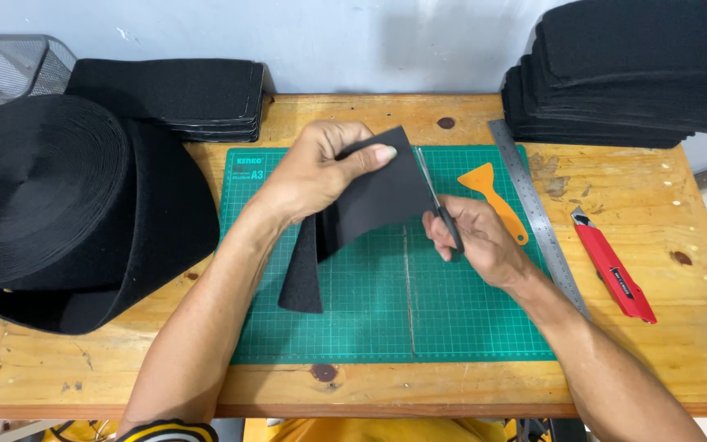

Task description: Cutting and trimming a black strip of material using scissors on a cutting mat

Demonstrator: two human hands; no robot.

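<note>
Black foam-like sheet (378, 192), thin and flexible, was held up above the green cutting mat (468, 319), near its upper middle part. The left hand (321, 168) had its grip closed on the upper edge of this sheet, with the thumb on the front face and the fingers behind it. A narrow black strip (303, 274) hung down from the sheet to the mat. The right hand (472, 237) was closed around the dark handles of a pair of scissors (438, 196), and the metal blades pointed up along the right edge of the sheet, touching it.

On the mat, just beside the right hand, lay an orange plastic scraper (494, 196). A long steel ruler (538, 213) lay diagonally at the mat's right border, and a red utility knife (615, 270) was further right on the wooden surface (681, 327). A big roll of black band (59, 205) stood at the left. Stacks of black cut pieces (182, 94) were at the back left, and taller piles of black sheets (632, 74) at the back right.
</note>
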